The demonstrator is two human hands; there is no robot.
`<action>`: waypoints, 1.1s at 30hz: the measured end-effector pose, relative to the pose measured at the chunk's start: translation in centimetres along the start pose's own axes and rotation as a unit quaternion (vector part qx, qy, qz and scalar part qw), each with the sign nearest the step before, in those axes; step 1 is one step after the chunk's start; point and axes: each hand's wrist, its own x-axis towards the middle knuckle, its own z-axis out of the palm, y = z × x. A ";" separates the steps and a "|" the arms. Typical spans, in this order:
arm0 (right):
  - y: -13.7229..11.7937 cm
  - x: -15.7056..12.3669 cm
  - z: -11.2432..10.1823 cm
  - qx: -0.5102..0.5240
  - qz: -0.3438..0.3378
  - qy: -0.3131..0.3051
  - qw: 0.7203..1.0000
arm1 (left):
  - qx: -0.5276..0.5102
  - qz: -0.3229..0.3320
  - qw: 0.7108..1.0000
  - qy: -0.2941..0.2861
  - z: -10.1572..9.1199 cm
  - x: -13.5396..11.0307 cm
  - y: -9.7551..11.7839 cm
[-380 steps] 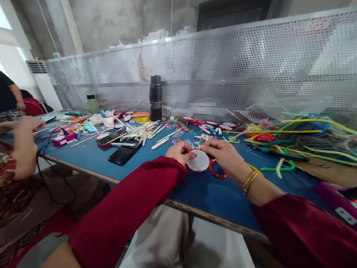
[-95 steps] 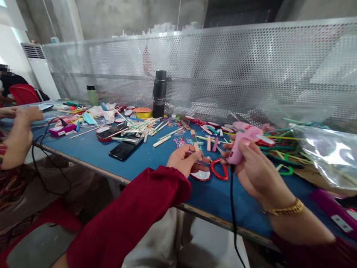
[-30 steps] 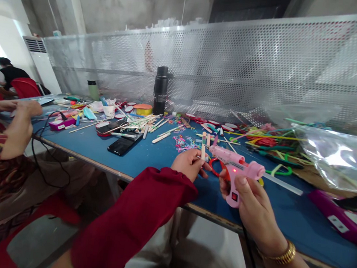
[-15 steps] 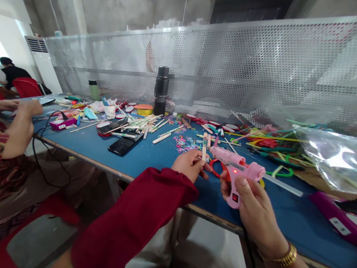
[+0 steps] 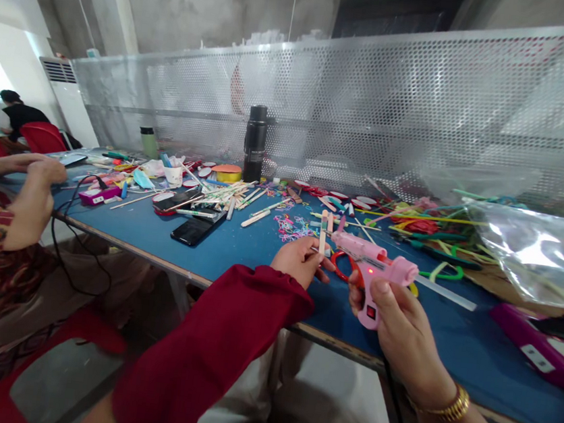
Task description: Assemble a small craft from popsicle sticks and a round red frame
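My right hand [image 5: 395, 313] is wrapped round the handle of a pink hot glue gun [image 5: 364, 248], whose red light glows. A clear glue stick [image 5: 448, 295] pokes out of its back end. The nozzle points left, close against a wooden craft stick [image 5: 323, 233]. That stick stands upright, pinched in the fingers of my left hand [image 5: 299, 261]; whether nozzle and stick touch I cannot tell. Behind the gun lie orange-red handled scissors [image 5: 341, 266], partly hidden by it. Small colourful rubber-band-like pieces [image 5: 293, 228] are scattered just beyond my left hand.
A black phone [image 5: 197, 228] and a heap of craft sticks [image 5: 220, 194] lie left of centre, before a black bottle [image 5: 255, 144]. Pipe cleaners [image 5: 423, 224], a plastic bag [image 5: 536, 254] and a purple box [image 5: 534, 345] occupy the right. Another person's hands [image 5: 44, 174] are at far left.
The glue stick sits very slightly further into the glue gun. My two hands hold almost the same position. At far left, the other person's hands have shifted slightly.
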 end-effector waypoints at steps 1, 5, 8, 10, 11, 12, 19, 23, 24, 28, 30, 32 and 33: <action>0.0 0.0 0.0 0.001 0.000 0.000 1.000 | 0.000 0.000 1.000 0.001 0.0 0.0 0.0; 0.1 0.0 0.0 -0.001 0.000 -0.002 1.000 | -0.005 -0.004 1.000 0.004 0.0 0.0 -0.1; 0.2 0.1 0.0 0.000 0.006 -0.001 1.000 | -0.005 -0.005 1.000 0.002 0.1 0.0 -0.1; 0.2 0.1 0.0 0.001 0.010 -0.001 1.000 | -0.003 -0.002 1.000 0.001 0.0 0.0 -0.2; 0.1 0.1 0.1 0.000 0.010 -0.001 1.000 | -0.002 0.001 1.000 0.001 0.0 0.0 -0.2; 0.0 0.0 0.1 0.000 0.009 -0.002 1.000 | -0.001 0.003 1.000 0.002 0.0 0.1 -0.3; 0.0 0.0 0.1 0.000 0.010 0.001 1.000 | 0.000 0.006 1.000 0.002 -0.1 0.3 -0.6; 0.1 0.0 0.0 -0.003 0.011 0.000 1.000 | 0.007 0.011 1.000 0.002 -0.1 0.2 -0.6; 0.1 0.0 0.0 -0.004 0.010 0.000 1.000 | 0.007 0.011 1.000 0.004 0.0 0.2 -0.6; 0.0 -0.1 -0.1 -0.012 0.001 -0.008 1.000 | 0.003 0.004 1.000 0.008 0.0 0.1 -0.4; 0.0 -0.1 -0.1 -0.014 0.000 -0.013 1.000 | 0.003 0.004 1.000 0.009 0.0 0.1 -0.4; 0.0 -0.1 -0.1 -0.012 0.001 -0.015 1.000 | 0.001 0.002 1.000 0.011 0.0 0.2 -0.5; 0.0 -0.1 -0.1 -0.012 0.002 -0.017 1.000 | -0.001 0.001 1.000 0.010 0.0 0.2 -0.5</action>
